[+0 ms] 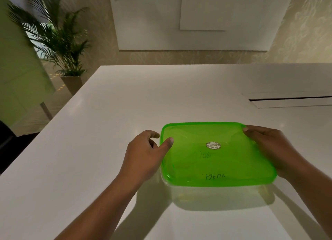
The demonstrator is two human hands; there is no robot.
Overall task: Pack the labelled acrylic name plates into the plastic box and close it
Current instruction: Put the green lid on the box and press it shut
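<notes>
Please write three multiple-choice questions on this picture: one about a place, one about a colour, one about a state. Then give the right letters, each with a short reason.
1. Where does the potted plant stand, relative to the table?
A. on it
B. on the floor past its far left corner
C. under it

2. What colour is the lid?
A. red
B. green
C. blue

3. How is the box now?
A. open, lid beside it
B. lid on top, a hand gripping at each side
C. lid on top, no hand near

Answers:
1 B: its pot stands on the floor beyond the table edge.
2 B: the lid is bright green.
3 B: the left hand and right hand each have a thumb on the lid.
</notes>
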